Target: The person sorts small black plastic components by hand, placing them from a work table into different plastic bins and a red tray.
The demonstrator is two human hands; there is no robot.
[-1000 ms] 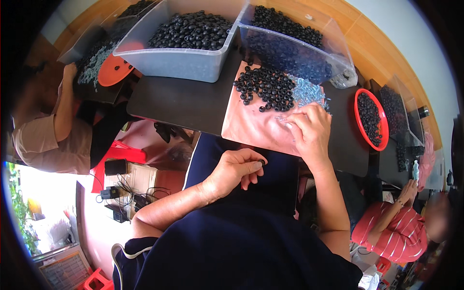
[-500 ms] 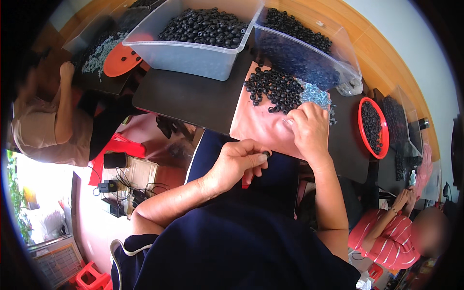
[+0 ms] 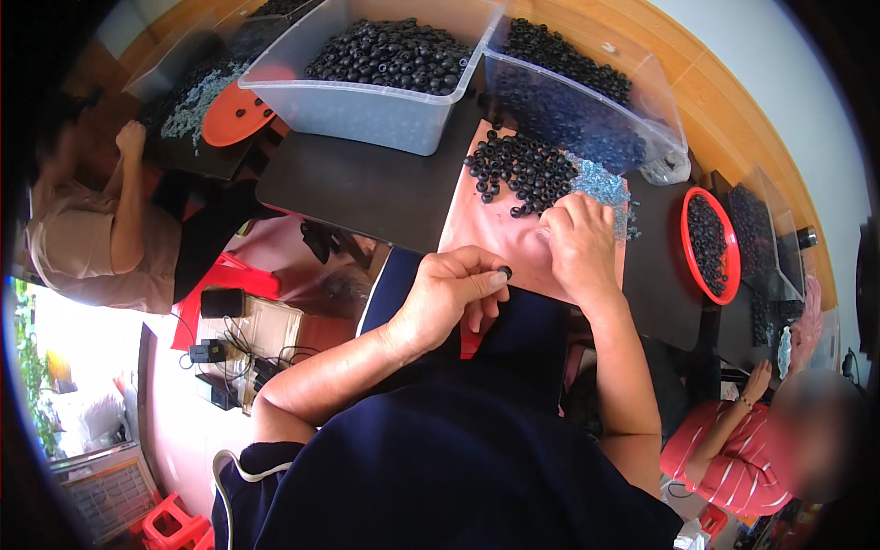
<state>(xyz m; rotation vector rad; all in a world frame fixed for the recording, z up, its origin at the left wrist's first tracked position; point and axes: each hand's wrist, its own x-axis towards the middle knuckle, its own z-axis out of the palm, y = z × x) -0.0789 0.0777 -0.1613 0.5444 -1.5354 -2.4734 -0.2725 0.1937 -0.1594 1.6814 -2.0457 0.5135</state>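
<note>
My left hand (image 3: pixel 454 298) is closed in a pinch just in front of the table edge, with a small round black bead-like part (image 3: pixel 505 272) between thumb and forefinger. Over the pink sheet (image 3: pixel 486 234), my right hand (image 3: pixel 583 243) has its fingers curled together, and whatever lies between their tips is hidden. Beyond its fingers is a heap of small clear bluish pieces (image 3: pixel 600 181). Loose black parts (image 3: pixel 522 170) with holes through them lie beside that heap, on the left.
Two clear plastic bins (image 3: pixel 357 112) (image 3: pixel 587 115) full of black parts stand at the back. A red bowl (image 3: pixel 709 246) of black parts is on the right. People sit left and right, one in a striped red shirt (image 3: pixel 733 454). Cables (image 3: pixel 240 344) lie over a box at lower left.
My right hand has shifted slightly to the left over the pink sheet. The left hand keeps its pinch on the black part. The person on the right has lowered a hand.
</note>
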